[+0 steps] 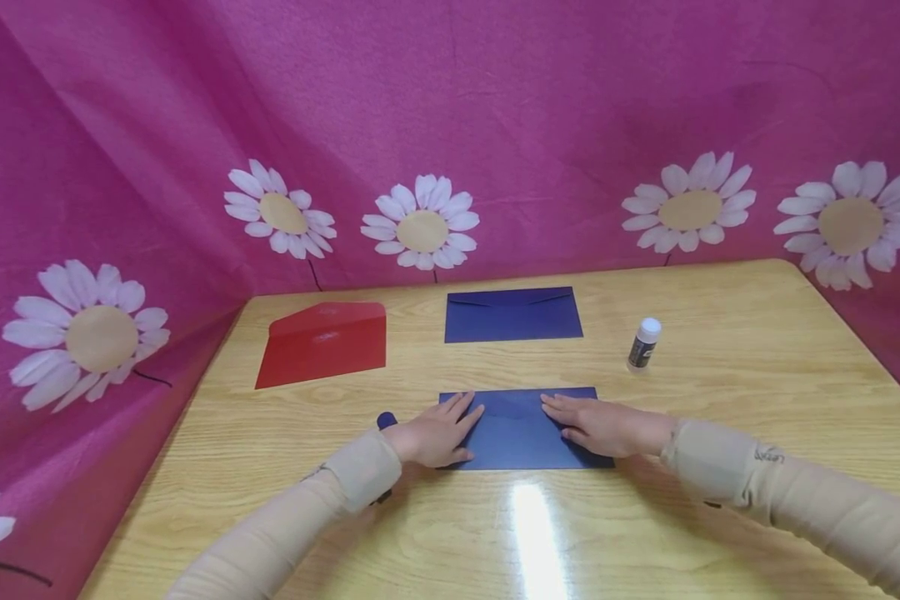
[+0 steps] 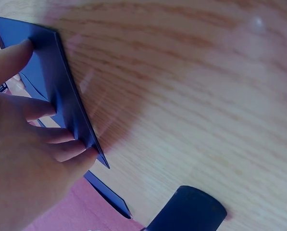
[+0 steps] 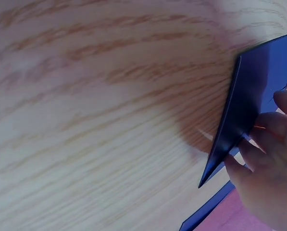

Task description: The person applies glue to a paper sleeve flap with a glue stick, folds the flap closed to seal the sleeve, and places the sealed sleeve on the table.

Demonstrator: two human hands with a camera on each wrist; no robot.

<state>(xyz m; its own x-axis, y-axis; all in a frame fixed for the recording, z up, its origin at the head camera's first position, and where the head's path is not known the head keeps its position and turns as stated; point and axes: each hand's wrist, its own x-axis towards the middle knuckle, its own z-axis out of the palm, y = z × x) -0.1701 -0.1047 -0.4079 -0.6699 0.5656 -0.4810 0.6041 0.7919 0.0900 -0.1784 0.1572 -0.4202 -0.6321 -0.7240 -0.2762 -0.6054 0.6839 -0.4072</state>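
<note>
A blue envelope (image 1: 517, 437) lies flat on the wooden table in front of the person. Fingers spread, the left hand (image 1: 437, 435) rests on its left end, and the left wrist view shows the fingertips (image 2: 88, 150) close to the envelope's edge. On the right end lies the right hand (image 1: 598, 423), its fingers extended over the paper. The right wrist view has that hand (image 3: 268, 154) touching the envelope (image 3: 244, 96) near its corner. Beside the left wrist is a dark-capped stick (image 1: 386, 420), partly hidden by the forearm; its dark cap (image 2: 189, 211) shows in the left wrist view.
Farther back lies a second dark blue envelope (image 1: 513, 321) with its flap folded down. A red envelope (image 1: 326, 350) is at the back left, flap extended. A white-capped glue stick (image 1: 644, 343) stands upright at right. Pink flowered cloth (image 1: 540, 125) hangs behind the table (image 1: 757, 367).
</note>
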